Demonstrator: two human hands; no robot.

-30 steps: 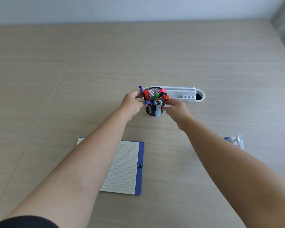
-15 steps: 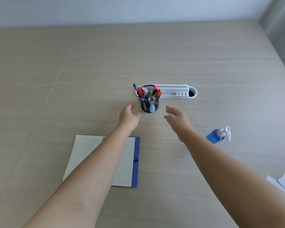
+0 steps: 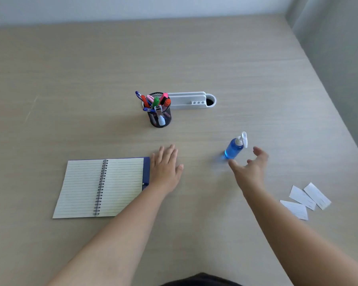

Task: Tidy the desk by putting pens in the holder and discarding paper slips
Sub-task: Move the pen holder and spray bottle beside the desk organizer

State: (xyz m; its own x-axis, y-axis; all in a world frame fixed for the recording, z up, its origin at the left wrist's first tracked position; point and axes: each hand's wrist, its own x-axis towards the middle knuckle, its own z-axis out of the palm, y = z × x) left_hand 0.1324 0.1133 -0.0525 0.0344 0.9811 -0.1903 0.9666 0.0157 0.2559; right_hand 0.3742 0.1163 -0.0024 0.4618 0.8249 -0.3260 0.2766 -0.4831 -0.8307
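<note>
A black mesh pen holder (image 3: 161, 118) stands mid-desk, filled with several coloured pens (image 3: 155, 101). Three white paper slips (image 3: 306, 200) lie flat near the right edge of the desk. My left hand (image 3: 166, 169) hovers palm down, fingers spread, just right of the notebook, holding nothing. My right hand (image 3: 250, 167) is open with curled fingers, just right of and below a blue bottle, not touching it. Both hands are well short of the holder.
An open spiral notebook (image 3: 100, 187) with a blue cover lies at the left. A blue pump bottle (image 3: 235, 147) stands tilted in view near my right hand. A white desk organiser (image 3: 189, 100) sits behind the holder. The desk's right edge runs diagonally.
Both hands have let go of the pen holder and pulled back toward me. The right hand has swung right, near the blue bottle; the view has tilted, showing the slips.
</note>
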